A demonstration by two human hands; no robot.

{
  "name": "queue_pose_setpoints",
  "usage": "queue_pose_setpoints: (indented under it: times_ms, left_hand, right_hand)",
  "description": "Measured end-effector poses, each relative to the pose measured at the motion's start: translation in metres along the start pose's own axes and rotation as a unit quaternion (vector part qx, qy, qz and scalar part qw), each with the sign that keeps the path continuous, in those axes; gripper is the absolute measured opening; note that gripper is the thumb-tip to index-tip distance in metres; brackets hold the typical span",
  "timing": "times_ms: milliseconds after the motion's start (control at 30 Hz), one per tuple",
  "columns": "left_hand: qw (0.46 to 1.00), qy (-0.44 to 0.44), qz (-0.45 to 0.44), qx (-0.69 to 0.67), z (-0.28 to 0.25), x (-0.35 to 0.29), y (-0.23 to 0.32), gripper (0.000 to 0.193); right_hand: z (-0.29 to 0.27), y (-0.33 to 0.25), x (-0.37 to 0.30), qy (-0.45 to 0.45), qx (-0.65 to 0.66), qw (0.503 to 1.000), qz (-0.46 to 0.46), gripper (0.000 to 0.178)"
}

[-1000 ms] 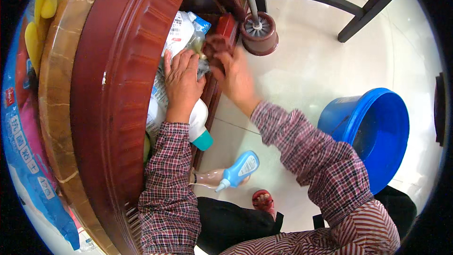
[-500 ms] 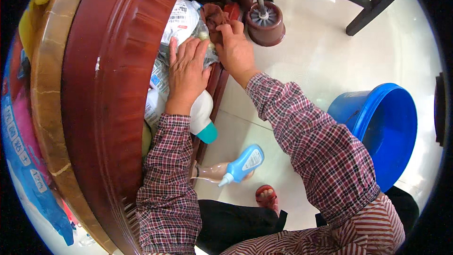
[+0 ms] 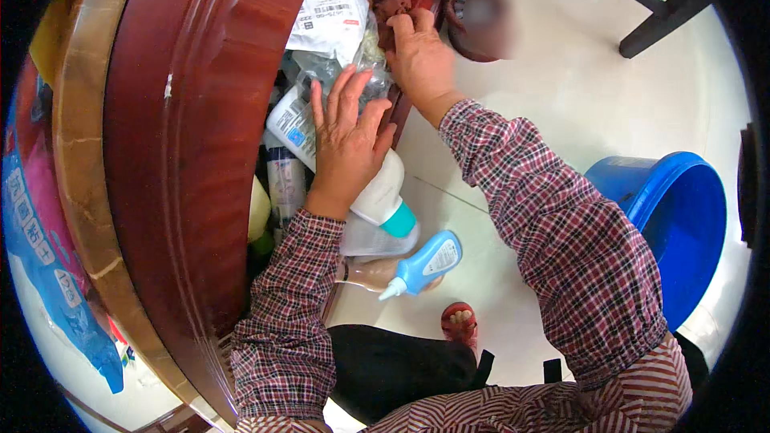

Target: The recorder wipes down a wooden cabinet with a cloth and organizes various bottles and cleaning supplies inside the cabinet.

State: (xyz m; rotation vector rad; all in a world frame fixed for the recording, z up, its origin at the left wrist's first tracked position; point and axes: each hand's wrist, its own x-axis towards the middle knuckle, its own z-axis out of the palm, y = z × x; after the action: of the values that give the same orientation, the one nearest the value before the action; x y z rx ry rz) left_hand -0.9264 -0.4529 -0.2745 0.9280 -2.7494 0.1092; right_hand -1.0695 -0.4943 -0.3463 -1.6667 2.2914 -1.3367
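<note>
In the open drawer, my right hand (image 3: 423,56) has its fingers curled on a crumpled reddish-brown cloth (image 3: 387,2) at the far right corner. My left hand (image 3: 349,144) is spread open over a clear plastic bag (image 3: 317,68) and a white bottle with a teal cap (image 3: 399,218). The palm hides the middle of that bottle, and nothing is gripped. A white printed packet (image 3: 329,18) lies beyond my left fingertips. Beside my left wrist stands a container with a pale label (image 3: 285,180). Deeper contents are hidden under these things.
On the tiled floor a light blue squeeze bottle (image 3: 429,263) is near my sandalled foot (image 3: 459,322). A blue bucket (image 3: 696,232) lies on its side at right. A brown brush holder (image 3: 473,20) and dark furniture legs (image 3: 666,16) are farther off. The red-brown cabinet (image 3: 184,152) rises at left.
My left hand has lifted off the bag and spread its fingers, drawing back slightly toward me. My right hand stays at the cloth. The view has shifted, showing more of the drawer's contents.
</note>
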Motion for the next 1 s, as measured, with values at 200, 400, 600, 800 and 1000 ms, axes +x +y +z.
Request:
queue_pose_setpoints:
  times_ms: [200,400,600,800,1000]
  left_hand:
    - [1.0,-0.005,-0.01,0.02,-0.013,-0.006,-0.007,0.064]
    - [0.985,0.003,-0.132,0.108,-0.029,-0.021,-0.02,0.087]
    - [0.967,-0.038,-0.207,0.145,-0.035,-0.03,-0.02,0.091]
    - [0.991,-0.013,-0.114,0.073,-0.034,-0.027,-0.027,0.091]
    - [0.997,0.025,-0.068,0.003,-0.022,-0.002,-0.049,0.09]
  right_hand:
    - [-0.004,0.002,-0.003,-0.053,0.037,0.997,0.035,0.045]
    - [-0.006,0.003,0.0,-0.031,0.036,0.999,-0.009,0.028]
    - [-0.003,-0.002,0.0,-0.04,0.014,0.999,0.012,0.021]
    - [-0.005,-0.007,-0.012,-0.032,0.055,0.997,0.034,0.027]
    - [-0.019,-0.016,-0.029,-0.057,0.106,0.991,0.05,0.045]
